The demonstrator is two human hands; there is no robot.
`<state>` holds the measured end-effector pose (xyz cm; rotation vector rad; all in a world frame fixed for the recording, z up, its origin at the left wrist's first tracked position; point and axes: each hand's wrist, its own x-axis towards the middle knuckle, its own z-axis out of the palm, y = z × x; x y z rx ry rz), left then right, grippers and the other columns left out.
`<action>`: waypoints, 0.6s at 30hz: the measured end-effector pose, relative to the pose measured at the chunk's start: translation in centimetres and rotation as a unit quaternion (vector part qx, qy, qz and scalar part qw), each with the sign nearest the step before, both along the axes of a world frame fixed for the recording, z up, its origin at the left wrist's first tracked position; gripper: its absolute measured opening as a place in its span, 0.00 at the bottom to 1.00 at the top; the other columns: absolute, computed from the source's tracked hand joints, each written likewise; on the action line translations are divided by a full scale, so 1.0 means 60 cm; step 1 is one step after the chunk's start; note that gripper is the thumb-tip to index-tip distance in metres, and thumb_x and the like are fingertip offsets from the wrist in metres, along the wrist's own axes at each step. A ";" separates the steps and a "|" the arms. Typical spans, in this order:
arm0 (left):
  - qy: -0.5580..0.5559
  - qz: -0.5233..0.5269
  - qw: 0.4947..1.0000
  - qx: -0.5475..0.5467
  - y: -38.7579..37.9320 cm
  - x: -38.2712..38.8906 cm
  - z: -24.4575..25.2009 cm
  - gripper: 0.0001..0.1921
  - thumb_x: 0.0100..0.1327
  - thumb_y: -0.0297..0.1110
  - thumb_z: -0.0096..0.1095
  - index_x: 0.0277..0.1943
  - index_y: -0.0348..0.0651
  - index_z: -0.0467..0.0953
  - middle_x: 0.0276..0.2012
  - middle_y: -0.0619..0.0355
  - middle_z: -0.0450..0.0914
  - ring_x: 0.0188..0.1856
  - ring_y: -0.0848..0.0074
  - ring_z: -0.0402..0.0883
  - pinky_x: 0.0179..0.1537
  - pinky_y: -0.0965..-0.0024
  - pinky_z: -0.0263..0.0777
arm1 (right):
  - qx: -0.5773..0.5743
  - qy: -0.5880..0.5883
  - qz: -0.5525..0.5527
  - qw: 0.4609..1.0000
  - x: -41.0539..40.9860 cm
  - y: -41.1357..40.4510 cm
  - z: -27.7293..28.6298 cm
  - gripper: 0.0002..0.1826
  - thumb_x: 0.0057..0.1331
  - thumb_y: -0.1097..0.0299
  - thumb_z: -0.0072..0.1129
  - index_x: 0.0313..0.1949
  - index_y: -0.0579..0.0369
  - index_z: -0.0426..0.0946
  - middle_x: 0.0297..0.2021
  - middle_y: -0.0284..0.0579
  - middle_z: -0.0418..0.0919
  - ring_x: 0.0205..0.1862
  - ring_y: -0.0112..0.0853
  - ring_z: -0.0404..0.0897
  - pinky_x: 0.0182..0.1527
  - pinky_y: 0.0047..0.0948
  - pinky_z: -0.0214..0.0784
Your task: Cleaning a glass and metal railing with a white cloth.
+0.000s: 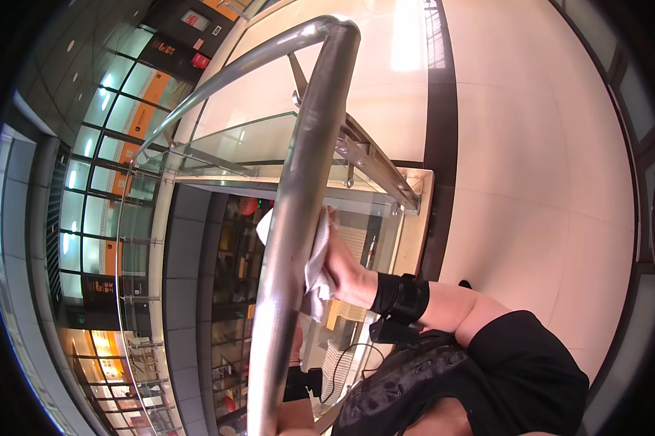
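Observation:
A thick brushed-metal handrail runs lengthwise through the middle of the view and bends at a corner at its far end. My right hand grips a white cloth and presses it against the rail's side. Part of the cloth shows on the rail's other side, so it passes beneath the tube; my fingertips are hidden there. Lower down, my left hand is mostly concealed behind the rail, and its fingers cannot be made out. Both forearms wear black bands with small devices.
Below the rail stand glass panels held by a metal post on a pale stone ledge. Beyond the glass is an open drop to a lower floor. Pale floor tiles with a dark border strip lie to the right. A thin black cable hangs near my torso.

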<state>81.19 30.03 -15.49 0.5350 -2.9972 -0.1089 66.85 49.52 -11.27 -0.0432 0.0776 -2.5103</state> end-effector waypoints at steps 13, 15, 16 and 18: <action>0.109 -0.068 0.991 -0.042 0.009 0.040 -0.052 0.21 0.75 0.44 0.45 0.49 0.31 0.75 0.42 0.41 0.80 0.43 0.55 0.78 0.45 0.59 0.71 | -0.015 0.116 0.199 0.973 0.086 -0.065 -0.038 0.26 0.66 0.46 0.59 0.48 0.59 0.77 0.45 0.42 0.81 0.45 0.24 0.79 0.47 0.24 0.73; 0.130 -0.096 0.985 -0.058 0.019 0.031 -0.057 0.21 0.75 0.44 0.45 0.49 0.31 0.75 0.42 0.41 0.80 0.43 0.55 0.78 0.45 0.59 0.71 | -0.069 0.118 0.300 0.944 0.120 -0.116 -0.083 0.23 0.69 0.48 0.56 0.47 0.56 0.78 0.45 0.38 0.80 0.42 0.22 0.78 0.44 0.22 0.72; 0.136 -0.107 0.983 -0.064 0.017 0.029 -0.060 0.21 0.75 0.44 0.45 0.49 0.31 0.75 0.42 0.41 0.80 0.42 0.55 0.78 0.45 0.59 0.72 | 0.025 0.210 0.272 0.939 0.103 -0.121 -0.097 0.21 0.69 0.50 0.56 0.47 0.56 0.78 0.46 0.38 0.80 0.41 0.22 0.77 0.44 0.23 0.72; 0.140 -0.121 0.980 -0.076 -0.007 0.037 -0.067 0.21 0.75 0.44 0.45 0.49 0.31 0.76 0.42 0.41 0.80 0.42 0.55 0.79 0.44 0.59 0.72 | 0.092 0.277 0.213 0.932 0.060 -0.082 -0.078 0.19 0.70 0.53 0.55 0.49 0.56 0.76 0.45 0.37 0.79 0.41 0.21 0.77 0.43 0.23 0.72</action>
